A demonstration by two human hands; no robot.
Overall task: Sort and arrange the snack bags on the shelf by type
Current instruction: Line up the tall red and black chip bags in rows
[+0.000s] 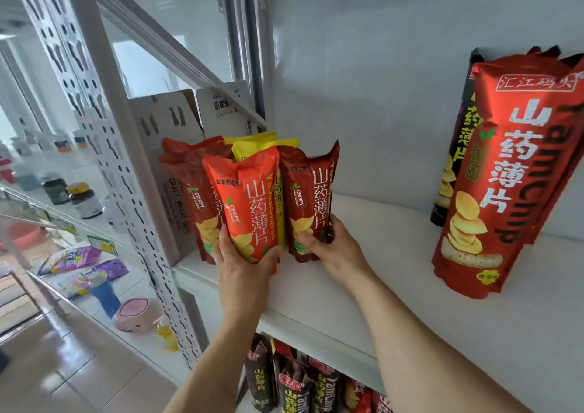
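1. My left hand (245,265) is closed around the bottom of a bright red bag (249,204). The thumb lies on the left edge, the other fingers wrap under the right lower corner, and the bag stands upright at the front of the group.

2. My right hand (328,248) grips the lower part of a dark red bag (311,204). The thumb presses on the front near the bottom and the fingers go behind the right edge. This bag is also upright, just beside the bright red one on its right.

3. Both bags are on the white shelf (395,254), at its left end. Between and behind them stands a yellow bag (264,147); only its top and a narrow strip of its side are visible.

4. More red bags (192,178) stand behind the bright red one on the left, partly covered by it. They touch a white carton (164,147) that stands against the shelf post (126,172).

5. On the right side of the shelf, well apart from my hands, a big red bag (493,172) leans back toward the wall, with a black bag (458,147) behind it on the left.

6. The middle of the shelf between the two groups is bare.

7. On the lower shelf I see the tops of dark bags (294,384), partly hidden by my arms.

8. On the left, behind the post, there are jars (85,200), purple packets (76,259) and a pink round thing (136,314).
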